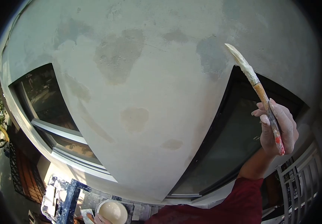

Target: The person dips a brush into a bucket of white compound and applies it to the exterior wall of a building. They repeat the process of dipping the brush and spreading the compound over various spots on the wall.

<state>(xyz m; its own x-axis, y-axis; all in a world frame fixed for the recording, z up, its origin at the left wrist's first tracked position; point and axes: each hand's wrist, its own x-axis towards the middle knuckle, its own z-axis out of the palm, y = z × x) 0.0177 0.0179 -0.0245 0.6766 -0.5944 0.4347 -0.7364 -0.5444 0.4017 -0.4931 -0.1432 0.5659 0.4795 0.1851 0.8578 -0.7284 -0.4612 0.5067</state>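
My right hand [280, 127] is raised at the right, its fingers wrapped round the wooden handle of a paintbrush [260, 89]. The brush tilts up to the left, its bristles coated in cream paint, near the upper corner of the right window. Low in the view, my left hand [102, 219] shows only in part, at the rim of a round bucket [112, 211] of cream paint. What its fingers do there is mostly hidden. The wall [161, 93] in front is pale, with several darker patches.
A dark window [52, 100] with a white frame is at the left, and another dark window [228, 130] at the right. A paint-spattered blue and white platform [69, 199] stands at the lower left. White railings [299, 186] stand at the lower right.
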